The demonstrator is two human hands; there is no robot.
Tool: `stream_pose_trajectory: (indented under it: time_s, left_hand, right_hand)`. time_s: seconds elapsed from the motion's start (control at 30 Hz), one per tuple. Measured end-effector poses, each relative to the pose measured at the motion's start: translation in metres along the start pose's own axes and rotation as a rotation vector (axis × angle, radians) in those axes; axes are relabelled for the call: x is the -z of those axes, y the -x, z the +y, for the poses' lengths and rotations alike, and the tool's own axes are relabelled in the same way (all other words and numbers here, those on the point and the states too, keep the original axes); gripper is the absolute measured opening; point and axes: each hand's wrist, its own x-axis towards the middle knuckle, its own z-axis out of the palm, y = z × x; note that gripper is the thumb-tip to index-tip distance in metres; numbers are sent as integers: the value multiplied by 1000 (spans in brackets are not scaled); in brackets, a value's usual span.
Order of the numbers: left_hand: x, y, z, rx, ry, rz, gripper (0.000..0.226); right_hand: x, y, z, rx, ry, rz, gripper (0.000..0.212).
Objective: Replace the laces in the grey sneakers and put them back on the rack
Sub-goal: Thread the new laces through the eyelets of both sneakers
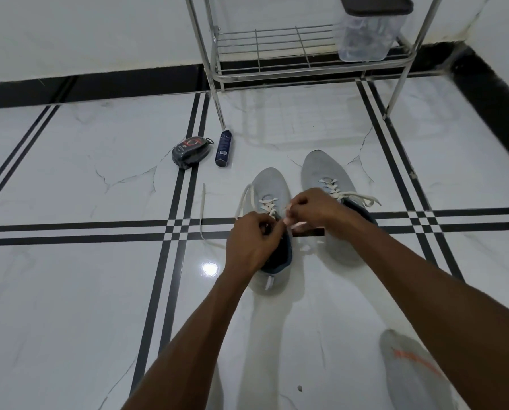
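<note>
Both bare forearms reach forward and converge near the middle of the view, the left from the lower left, the right from the lower right edge. The left hand (254,242) is turned back-up with its fingers curled tightly inward. The right hand (312,210) sits just beside and slightly ahead of it, fingers bent and the fingertips (288,216) pinched together toward the left hand.
</note>
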Motion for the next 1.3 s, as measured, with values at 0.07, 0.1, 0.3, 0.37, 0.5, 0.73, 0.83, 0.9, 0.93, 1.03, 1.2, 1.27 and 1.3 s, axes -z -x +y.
stream_pose_trajectory:
  time_s: [0.07,0.1,0.3,0.37,0.5,0.73,0.83,0.9,0.93,1.03,1.2,1.27,1.3]
  left_hand:
    - [-1,1,-2,-12,16,15,31]
    - [-1,1,-2,-10,22,19,30]
    - [-2,0,0,15,48,23,29]
    - [-1,-2,-1,10,45,30,28]
    - [-2,0,-5,3,75,26,28]
    - [-1,1,-2,19,75,28,27]
    - [1,-1,-2,14,49,28,26]
    - [1,0,-4,9,28,29,26]
    - [1,0,-6,8,34,30,27]
    - [3,1,-6,11,45,33,28]
    - [4,3,-5,-3,42,36,28]
    - [5,1,-9,-9,57,61,33]
    - [7,-2,-9,-7,73,88,32]
  right_hand:
    - [23,-12,-3,142,5,330,16]
    - [36,-19,-4,239,63,524,15]
    - [14,-15,3,418,533,105,39]
    - [-7,-16,12,428,814,14,20]
    - [10,-21,7,409,549,456,20]
    - [35,-10,-4,446,423,445,55]
    - [-3,-13,17,418,753,56,52]
    - [-17,-16,25,483,879,51,26]
    - [-18,-15,25,490,914,83,16]
    - [1,-21,21,368,840,200,10]
    - [9,-4,14,389,897,105,19]
    - [11,3,5,387,867,58,23]
    - [13,5,0,387,822,52,25]
